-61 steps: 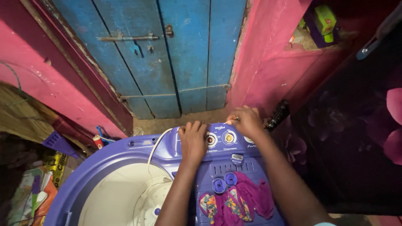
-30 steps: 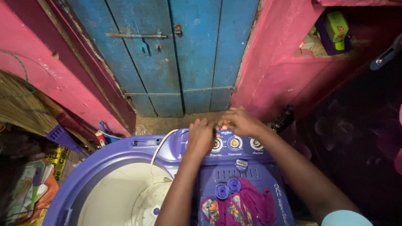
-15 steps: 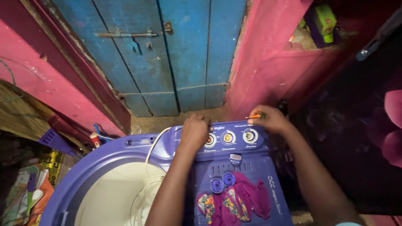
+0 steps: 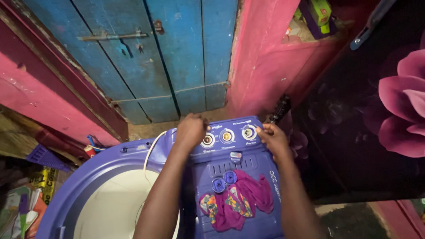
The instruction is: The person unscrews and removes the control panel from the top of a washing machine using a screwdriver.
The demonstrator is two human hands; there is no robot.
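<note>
Head view: right hand (image 4: pixel 274 139) shifted from panel top edge to right-hand dial (image 4: pixel 249 132) on purple washing machine (image 4: pixel 133 155), fingers pinching dial. Left hand (image 4: pixel 191 130) curled beside left dial (image 4: pixel 207 140), grip unclear. Timer setting likely underway.

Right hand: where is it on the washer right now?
In the head view, the right hand is at the right end of the purple washing machine's control panel, fingertips on the rightmost dial, across from the left hand by the leftmost dial.
</note>
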